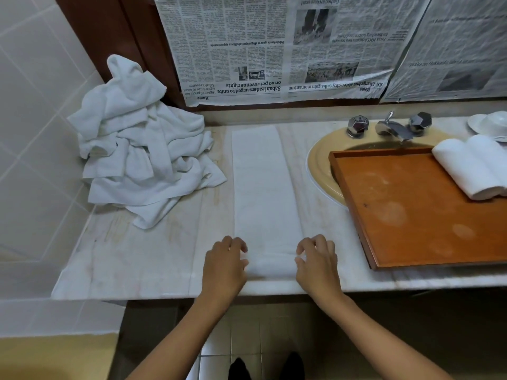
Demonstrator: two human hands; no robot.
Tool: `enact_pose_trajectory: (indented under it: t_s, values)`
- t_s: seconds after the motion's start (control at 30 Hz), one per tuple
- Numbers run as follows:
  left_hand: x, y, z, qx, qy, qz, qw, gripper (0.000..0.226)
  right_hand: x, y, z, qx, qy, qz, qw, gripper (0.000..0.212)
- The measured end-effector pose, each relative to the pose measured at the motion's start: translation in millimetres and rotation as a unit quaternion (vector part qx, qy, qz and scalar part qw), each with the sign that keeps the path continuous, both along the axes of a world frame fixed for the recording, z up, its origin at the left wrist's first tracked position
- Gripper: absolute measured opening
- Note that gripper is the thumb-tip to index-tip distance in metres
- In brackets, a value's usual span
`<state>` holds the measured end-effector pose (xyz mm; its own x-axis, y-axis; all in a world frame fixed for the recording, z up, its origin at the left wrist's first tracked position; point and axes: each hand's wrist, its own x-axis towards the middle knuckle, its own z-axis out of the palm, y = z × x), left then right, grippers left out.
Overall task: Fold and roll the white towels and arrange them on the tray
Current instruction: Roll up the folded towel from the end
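**Marble counter, both hands on the near end of a folded towel**

Pale marble counter fills the middle of the frame, with white wall tiles at the left and sheets of newspaper taped upside down across the wall at the top. A folded towel lies flat on the counter as a long white strip, running from the back edge down toward the lower centre. Its near end looks thickened into a low roll.

The left hand sits at the left side of that near end and the right hand at the right side. On both hands the fingers are curled over the top of the cloth, close together, with the thumbs tucked in toward the towel from the near side, so each hand pinches its corner of the roll.

A loose pile of white towels is heaped at centre left, against the tiled corner and just beside the strip. To the right, a wooden tray lies partly over a yellow sink with a chrome faucet behind it. Two rolled towels lie side by side, touching, in the tray's far right corner. A white dish stands at the upper right edge. Dark shoes show on the floor at the bottom.
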<state>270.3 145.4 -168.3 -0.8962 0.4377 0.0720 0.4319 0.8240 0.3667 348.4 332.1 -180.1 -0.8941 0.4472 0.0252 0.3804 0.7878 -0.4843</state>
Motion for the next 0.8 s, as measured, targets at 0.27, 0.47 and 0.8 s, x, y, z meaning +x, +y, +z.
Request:
enact_pose_trajectory:
  t_s: [0.27,0.47,0.8]
  values:
    - [35.3,-18.6,-37.8,0.089,0.209,-0.165,0.960,0.027,32.0,-4.7,-18.1,0.120,0.046,0.157,0.979,0.048]
    - [14.1,-19.3,-45.7,0.011,0.167,-0.184,0.969,0.044,12.6,5.9,-17.4,0.144,0.020,0.187,0.972,0.052]
    - [-4.3,-13.0,-44.7,-0.034,0.166,-0.167,0.971,0.041,-6.9,22.9,-2.7,0.036,-0.027,0.188,0.981,0.038]
